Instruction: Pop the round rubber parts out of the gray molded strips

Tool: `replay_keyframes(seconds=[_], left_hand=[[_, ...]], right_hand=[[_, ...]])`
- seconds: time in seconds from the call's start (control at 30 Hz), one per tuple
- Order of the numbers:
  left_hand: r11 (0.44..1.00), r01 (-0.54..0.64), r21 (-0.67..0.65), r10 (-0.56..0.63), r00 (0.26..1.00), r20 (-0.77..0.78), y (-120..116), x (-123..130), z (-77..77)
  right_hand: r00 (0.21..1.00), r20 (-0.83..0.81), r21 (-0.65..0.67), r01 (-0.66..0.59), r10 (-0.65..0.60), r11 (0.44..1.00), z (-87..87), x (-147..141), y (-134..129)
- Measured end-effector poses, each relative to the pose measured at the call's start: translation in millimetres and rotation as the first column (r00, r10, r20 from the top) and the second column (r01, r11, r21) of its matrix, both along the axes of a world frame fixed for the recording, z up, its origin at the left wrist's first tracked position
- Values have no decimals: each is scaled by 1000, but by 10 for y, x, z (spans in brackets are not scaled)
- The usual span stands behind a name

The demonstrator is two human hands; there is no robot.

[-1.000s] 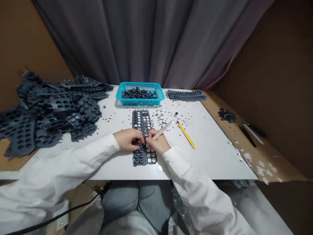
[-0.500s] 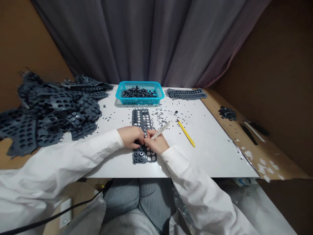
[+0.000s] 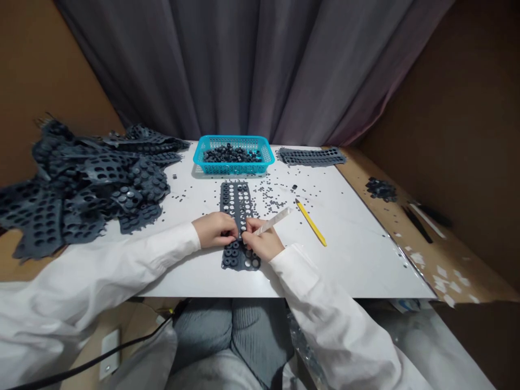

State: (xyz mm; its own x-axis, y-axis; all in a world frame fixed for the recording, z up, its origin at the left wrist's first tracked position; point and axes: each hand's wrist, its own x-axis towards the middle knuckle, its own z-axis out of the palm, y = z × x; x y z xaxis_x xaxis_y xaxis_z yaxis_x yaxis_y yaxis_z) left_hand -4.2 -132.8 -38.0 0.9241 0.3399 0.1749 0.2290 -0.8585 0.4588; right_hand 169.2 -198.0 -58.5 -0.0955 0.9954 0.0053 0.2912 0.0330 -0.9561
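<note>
A dark grey rubber sheet (image 3: 238,199) with rows of round holes lies lengthwise before me. Round rubber pieces remain in some holes, and others show white table through them. My left hand (image 3: 216,229) is closed at the sheet's left edge, its curled fingertips gripping it around the middle. In my right hand (image 3: 265,241) is a white pen-like tool (image 3: 276,219), its upper end slanting up to the right. The tool's working tip is hidden by my fingers, close to the left fingertips over the sheet.
A turquoise basket (image 3: 233,169) of small black pieces stands behind the sheet. Perforated rubber sheets (image 3: 97,179) are heaped at left; another strip (image 3: 312,157) lies back right. A yellow craft knife or pen (image 3: 311,222), scattered black bits and a dark pile (image 3: 381,189) are rightward.
My hands have drawn slightly apart over the sheet. The white tool has tipped lower toward the right. The whole view has shifted a little.
</note>
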Motion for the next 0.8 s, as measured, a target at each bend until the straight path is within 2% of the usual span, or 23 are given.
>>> replay_keyframes(seconds=[0.07, 0.1, 0.17, 0.23, 0.3, 0.43, 0.5, 0.57, 0.7, 0.8], left_hand=[[967, -188, -173, 202, 977, 65, -33, -69, -62], [920, -276, -277, 307, 949, 77, -51, -91, -97], [781, -386, -491, 473, 879, 62, -84, -111, -165], [628, -410, -661, 574, 818, 39, -102, -106, -203], [518, -395, -759, 640, 768, 36, -98, -93, -188], [387, -379, -841, 717, 696, 16, -57, -91, -56], [309, -371, -876, 717, 696, -42, -54, -96, -7], [209, -321, -924, 700, 709, -88, -76, -96, 8], [19, -128, -992, 662, 745, -83, -167, -79, 0], [-91, -17, -996, 636, 768, -71, -240, -59, 29]], right_hand=[[1000, 5, -7, 2, -2, 1000, -5, 0, 1], [1000, 5, -13, 5, -5, 1000, -7, -1, 1], [1000, 0, -26, 16, -16, 1000, -8, -1, 0], [1000, -13, -43, 23, -24, 999, -1, -1, -5], [999, -26, -59, 25, -26, 998, 13, -1, -13], [999, -30, -70, 29, -31, 997, 37, 0, -32], [999, -23, -55, 30, -32, 998, 32, 4, -39], [999, -34, -43, 34, -35, 999, 17, 9, -43], [990, -125, -77, 55, -64, 996, -9, 23, -47], [986, -151, -82, 56, -68, 995, 3, 33, -50]])
